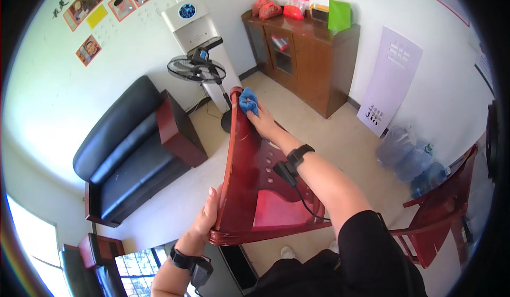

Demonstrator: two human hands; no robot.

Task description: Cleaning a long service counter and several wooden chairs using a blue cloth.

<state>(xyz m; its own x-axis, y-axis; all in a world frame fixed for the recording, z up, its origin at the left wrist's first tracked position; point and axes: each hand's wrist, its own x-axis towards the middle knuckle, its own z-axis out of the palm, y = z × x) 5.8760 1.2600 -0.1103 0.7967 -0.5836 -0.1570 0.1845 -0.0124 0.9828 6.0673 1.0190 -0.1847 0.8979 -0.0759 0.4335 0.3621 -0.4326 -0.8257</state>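
A dark red wooden chair [241, 169] stands right in front of me, its broad back rail running away from me. My right hand [262, 121] presses a crumpled blue cloth [248, 101] against the far end of that rail. At the near end, my left hand [208, 213] grips the rail's outer edge, thumb on top and the other fingers mostly hidden. Oval cutouts pierce the chair's back panel, and the seat [275, 209] shows lighter red below. Each wrist wears a black strap with a small cabled device.
A black sofa [131, 177] is at left, near a pedestal fan [197, 69] and a water dispenser [199, 30]. Beyond stands a brown cabinet [310, 70] bearing bags. Plastic water bottles [414, 161] and another red chair [442, 217] are at right. A glossy table [139, 269] lies lower left.
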